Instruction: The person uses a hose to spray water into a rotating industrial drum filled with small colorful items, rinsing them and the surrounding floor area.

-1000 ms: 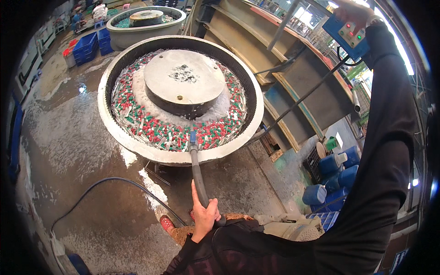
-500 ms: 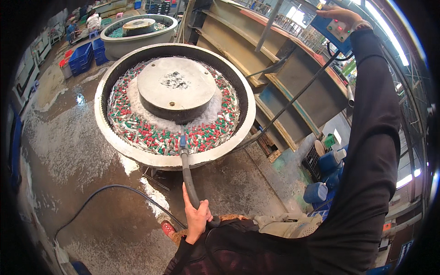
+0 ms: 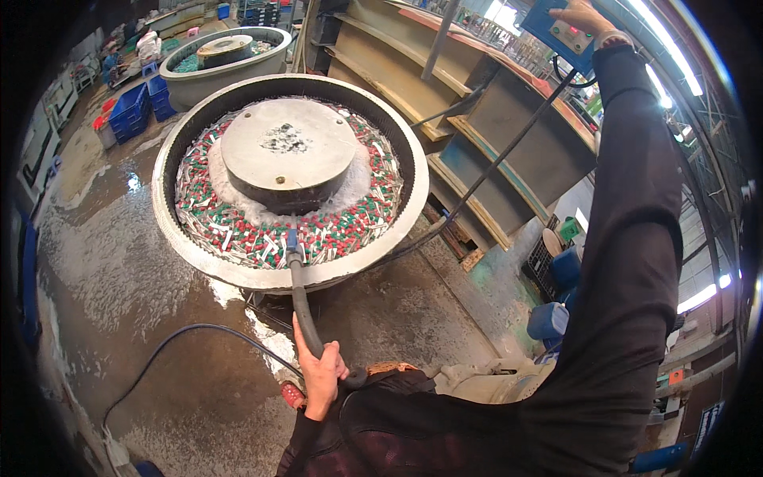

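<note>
My left hand (image 3: 323, 375) is wrapped round a dark rubber hose (image 3: 304, 312). This hose runs over the near rim of a big round tub (image 3: 208, 270) and ends in a blue valve nozzle (image 3: 293, 240), with a thin stream of water at its tip. Small red, green and white pieces (image 3: 350, 238) fill the tub's ring-shaped channel, and white foam lies round its raised round centre (image 3: 289, 147). At the upper right my right hand (image 3: 586, 17) reaches a blue control box (image 3: 548, 22), its fingers stretched over the panel beside a lit red indicator.
Behind stands a second round tub (image 3: 179, 85). Stepped beige troughs (image 3: 524, 135) rise to the right, with a black cable (image 3: 494, 164) hanging before them. Blue crates (image 3: 131, 114) stand at left, blue jugs (image 3: 548, 320) at right. A thin hose (image 3: 171, 338) crosses the wet floor.
The view has shifted slightly, moving the tub leftward in the picture. My right fingers have come down from the control box's top onto its panel. The left hand keeps its hold on the hose.
</note>
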`<state>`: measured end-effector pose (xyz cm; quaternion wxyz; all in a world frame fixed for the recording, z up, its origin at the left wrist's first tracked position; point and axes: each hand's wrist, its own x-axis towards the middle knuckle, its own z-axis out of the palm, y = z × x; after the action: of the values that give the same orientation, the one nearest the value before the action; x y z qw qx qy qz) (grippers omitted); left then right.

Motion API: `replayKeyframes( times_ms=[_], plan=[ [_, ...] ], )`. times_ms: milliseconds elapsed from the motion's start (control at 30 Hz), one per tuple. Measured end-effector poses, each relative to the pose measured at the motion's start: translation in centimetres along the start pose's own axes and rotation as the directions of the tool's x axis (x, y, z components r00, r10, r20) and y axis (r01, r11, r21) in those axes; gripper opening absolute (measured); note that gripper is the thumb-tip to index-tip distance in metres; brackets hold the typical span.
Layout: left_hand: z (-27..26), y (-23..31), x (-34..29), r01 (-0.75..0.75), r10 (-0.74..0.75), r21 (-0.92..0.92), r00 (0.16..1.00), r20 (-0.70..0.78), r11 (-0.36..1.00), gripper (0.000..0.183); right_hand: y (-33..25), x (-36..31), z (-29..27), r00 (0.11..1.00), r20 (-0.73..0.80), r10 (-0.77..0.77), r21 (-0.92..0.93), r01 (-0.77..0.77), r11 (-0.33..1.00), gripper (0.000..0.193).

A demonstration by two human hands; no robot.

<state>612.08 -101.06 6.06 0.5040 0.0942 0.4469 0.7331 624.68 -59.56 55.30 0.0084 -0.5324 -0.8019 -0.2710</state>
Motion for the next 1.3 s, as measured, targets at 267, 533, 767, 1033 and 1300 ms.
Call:
replayKeyframes(
  times_ms=[267, 533, 767, 1033, 1300],
  plan=[
    [0.7, 0.6, 0.1, -0.018, 0.022, 0.054, 0.998, -0.059, 0.998, 0.076, 0.4, 0.6, 2.6, 0.86, -0.509, 0.036, -0.027, -0.058, 0.998, 0.064],
    [0.2, 0.3, 0.0, 0.011, -0.009, 0.041, 0.999, -0.036, 0.999, 0.078, 9.7, 11.5, 5.2, 0.933, -0.056, -0.355, 0.027, 0.357, 0.934, 0.056],
    [-0.1, -0.1, 0.3, -0.018, 0.017, -0.024, 0.999, -0.042, 1.0, 0.078, -4.8, 0.8, 4.9, 0.86, 0.504, -0.079, 0.51, -0.223, 0.831, 0.036],
    [0.8, 0.4, 1.0, 0.012, -0.014, 0.031, 0.997, 0.069, 0.999, 0.079, -33.1, -11.5, 33.5, 0.685, -0.024, -0.728, 0.989, 0.124, 0.084, 0.06],
    [-0.5, 1.6, 0.1, -0.025, 0.023, 0.091, 0.999, 0.031, 0.996, 0.079, -44.4, -21.5, 31.8, 0.872, -0.038, -0.489, 0.983, 0.12, 0.137, 0.075]
  ],
)
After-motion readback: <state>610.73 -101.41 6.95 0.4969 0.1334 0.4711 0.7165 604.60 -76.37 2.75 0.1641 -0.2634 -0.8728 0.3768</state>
